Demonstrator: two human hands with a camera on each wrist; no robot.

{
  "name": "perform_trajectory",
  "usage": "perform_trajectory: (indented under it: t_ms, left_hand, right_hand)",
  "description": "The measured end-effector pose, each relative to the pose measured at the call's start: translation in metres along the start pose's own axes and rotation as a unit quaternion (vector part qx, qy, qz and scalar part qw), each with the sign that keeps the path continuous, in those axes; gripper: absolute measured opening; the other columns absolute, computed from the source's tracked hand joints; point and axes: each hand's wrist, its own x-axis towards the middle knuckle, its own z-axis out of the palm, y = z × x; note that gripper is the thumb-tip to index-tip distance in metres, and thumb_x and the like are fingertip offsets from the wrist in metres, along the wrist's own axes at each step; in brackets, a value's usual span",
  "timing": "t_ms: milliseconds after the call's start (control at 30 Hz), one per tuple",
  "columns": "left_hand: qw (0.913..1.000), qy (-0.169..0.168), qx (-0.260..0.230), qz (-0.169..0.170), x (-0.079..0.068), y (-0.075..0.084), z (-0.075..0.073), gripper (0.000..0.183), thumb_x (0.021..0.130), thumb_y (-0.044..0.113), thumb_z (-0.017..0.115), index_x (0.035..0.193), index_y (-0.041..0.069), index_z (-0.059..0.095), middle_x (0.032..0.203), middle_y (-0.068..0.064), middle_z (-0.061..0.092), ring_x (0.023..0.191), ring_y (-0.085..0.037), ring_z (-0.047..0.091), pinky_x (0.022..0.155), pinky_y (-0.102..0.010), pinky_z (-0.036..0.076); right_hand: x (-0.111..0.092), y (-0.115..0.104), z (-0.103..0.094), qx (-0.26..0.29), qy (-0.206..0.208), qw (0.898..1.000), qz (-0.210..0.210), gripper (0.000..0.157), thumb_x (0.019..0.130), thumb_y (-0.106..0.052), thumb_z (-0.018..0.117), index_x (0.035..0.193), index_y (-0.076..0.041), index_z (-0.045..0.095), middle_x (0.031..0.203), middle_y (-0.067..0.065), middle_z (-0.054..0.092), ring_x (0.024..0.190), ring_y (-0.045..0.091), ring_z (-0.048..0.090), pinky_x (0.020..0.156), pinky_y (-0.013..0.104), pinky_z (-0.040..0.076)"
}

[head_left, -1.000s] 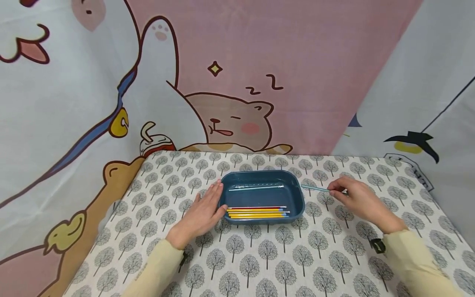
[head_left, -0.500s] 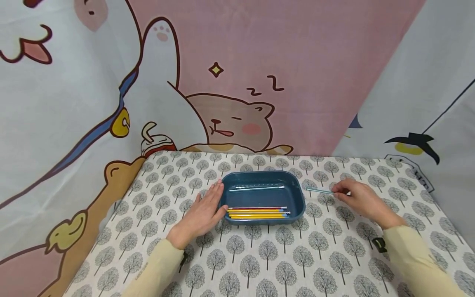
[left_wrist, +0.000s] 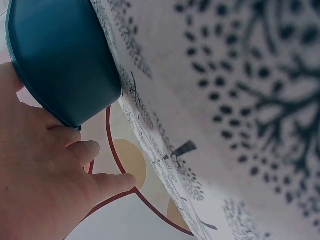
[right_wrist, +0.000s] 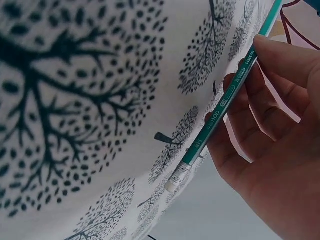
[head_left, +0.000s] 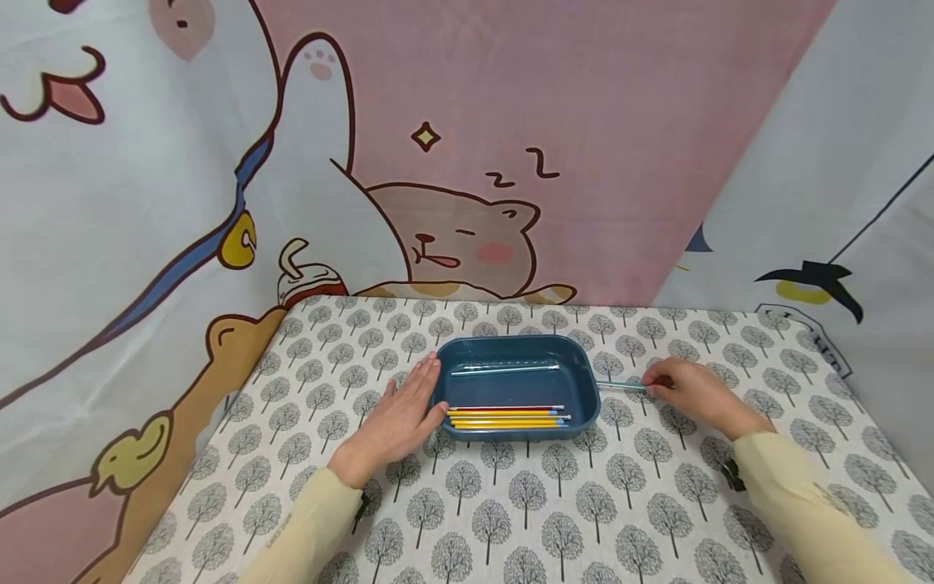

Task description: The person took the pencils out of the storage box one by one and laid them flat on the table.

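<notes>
A dark blue rectangular tray [head_left: 503,397] lies on the table. My left hand [head_left: 397,418] rests with fairly straight fingers against its left end; in the left wrist view the fingers meet the rim of the tray [left_wrist: 65,60]. To the right of the tray, my right hand [head_left: 693,395] pinches a green pencil [head_left: 620,385] between thumb and fingers. Its far end reaches the tray's right side. Seen from the right wrist, the pencil [right_wrist: 225,107] has printed lettering, and its white eraser end points back past the fingers.
Inside the tray, several yellow pencils [head_left: 503,418] and a dark red one [head_left: 503,408] lie along the near side. A green pencil [head_left: 503,371] lies near the far side. A tree-patterned cloth [head_left: 525,503] covers the table, with a cartoon-printed curtain [head_left: 606,146] behind.
My right hand and its pencil first shifted slightly right, then back left and nearer, so the pencil's end now meets the tray's side. My left hand stays on the tray.
</notes>
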Motion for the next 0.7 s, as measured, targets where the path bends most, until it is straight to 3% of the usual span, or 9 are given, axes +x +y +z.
perform_trajectory:
  t_ms: [700]
  left_hand:
    - [1.0000, 0.009, -0.002, 0.003, -0.0004, 0.0013, 0.0001, 0.071, 0.111, 0.042, 0.040, 0.166, 0.005, 0.013, 0.173, -0.009, 0.009, 0.158, -0.032, 0.017, 0.122, -0.066, 0.019]
  right_hand:
    - [0.0045, 0.0058, 0.0036, 0.011, -0.032, 0.999, 0.003, 0.003, 0.094, -0.006, 0.073, 0.097, -0.006, 0.072, 0.087, -0.002, 0.067, 0.076, 0.011, 0.060, 0.070, 0.035, 0.054]
